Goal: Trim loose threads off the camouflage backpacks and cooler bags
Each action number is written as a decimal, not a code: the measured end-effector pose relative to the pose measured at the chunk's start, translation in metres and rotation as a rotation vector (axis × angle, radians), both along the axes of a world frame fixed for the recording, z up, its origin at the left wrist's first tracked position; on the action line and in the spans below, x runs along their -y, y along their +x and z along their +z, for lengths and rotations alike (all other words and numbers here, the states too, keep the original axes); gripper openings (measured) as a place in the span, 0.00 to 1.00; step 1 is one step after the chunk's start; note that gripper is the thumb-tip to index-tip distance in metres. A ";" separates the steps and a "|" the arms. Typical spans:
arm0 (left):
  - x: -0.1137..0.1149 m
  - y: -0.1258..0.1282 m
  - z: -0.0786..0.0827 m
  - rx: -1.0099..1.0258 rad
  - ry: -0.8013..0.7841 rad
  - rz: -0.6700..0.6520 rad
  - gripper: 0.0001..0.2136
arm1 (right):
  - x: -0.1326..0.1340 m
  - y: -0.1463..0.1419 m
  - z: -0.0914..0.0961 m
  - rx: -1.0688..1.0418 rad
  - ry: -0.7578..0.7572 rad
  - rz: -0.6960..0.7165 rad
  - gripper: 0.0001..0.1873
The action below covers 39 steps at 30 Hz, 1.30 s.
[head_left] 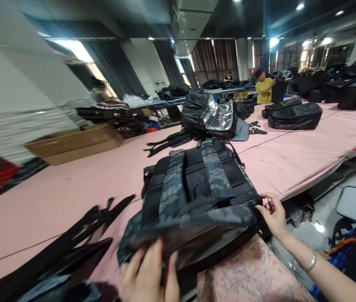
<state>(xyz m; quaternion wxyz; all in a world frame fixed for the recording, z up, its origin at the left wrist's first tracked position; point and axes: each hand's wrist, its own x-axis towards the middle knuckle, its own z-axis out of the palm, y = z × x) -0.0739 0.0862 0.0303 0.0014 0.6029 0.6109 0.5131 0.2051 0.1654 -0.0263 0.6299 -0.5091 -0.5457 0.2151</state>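
Note:
A black backpack (193,184) with grey camouflage shoulder straps lies strap side up in front of me, its bottom end toward me. My left hand (149,272) grips the near edge of its fabric, fingers curled and somewhat blurred. At the right near corner, my right hand (274,216) pinches the backpack between thumb and fingers. A small red and dark object (271,205) shows within that hand, too small to name. The pack's near side, with a dull brown-grey panel (193,245), faces me.
Loose black straps (80,230) lie at left. Beyond the backpack rests another bag with silver lining (220,115). A cardboard box (77,142), black cases (295,116) and piled bags (338,84) stand on the pink-covered table (291,155). A person in yellow (264,89) handles a black bag.

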 end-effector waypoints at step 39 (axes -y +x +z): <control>0.035 0.046 -0.038 1.504 -0.374 -0.104 0.21 | 0.023 -0.034 0.073 0.385 -0.101 0.565 0.15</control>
